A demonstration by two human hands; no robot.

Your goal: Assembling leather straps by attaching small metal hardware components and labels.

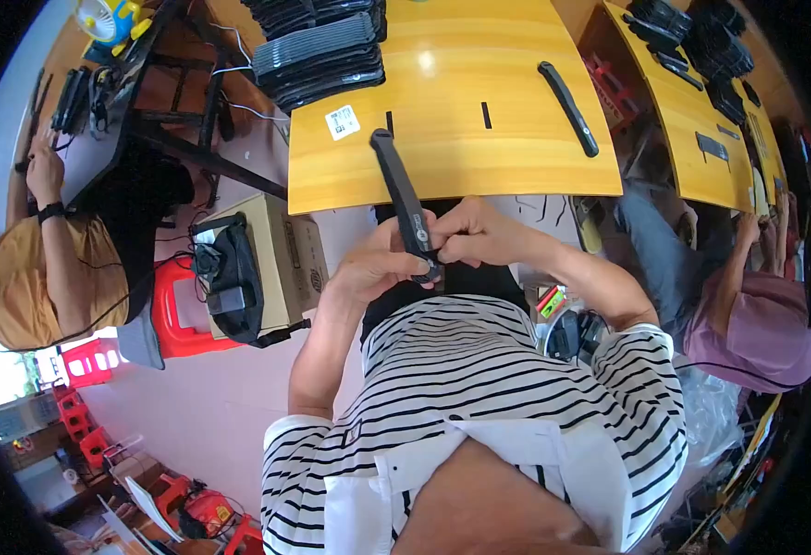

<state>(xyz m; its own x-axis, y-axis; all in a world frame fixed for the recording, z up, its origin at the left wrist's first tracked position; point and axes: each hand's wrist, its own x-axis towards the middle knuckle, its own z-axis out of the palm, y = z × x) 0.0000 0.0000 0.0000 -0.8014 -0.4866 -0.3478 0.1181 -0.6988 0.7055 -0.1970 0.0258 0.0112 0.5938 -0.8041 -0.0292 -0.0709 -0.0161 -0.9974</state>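
I hold a long black curved plastic part [400,194] upright over my lap, close to my striped shirt. My left hand [368,268] grips its lower end from the left. My right hand [468,233] pinches the same lower end from the right, fingertips on its face. The part's upper end reaches over the front edge of the yellow wooden table [461,157]. A second black curved part [568,107] lies flat on the table to the right. Two small black strips [486,115] lie near the middle.
Stacks of black parts [318,55] sit at the table's far left, with a small white label [342,122] nearby. A cardboard box with a black bag [239,277] and a red stool [176,314] stand left. Other people sit at both sides, by other tables.
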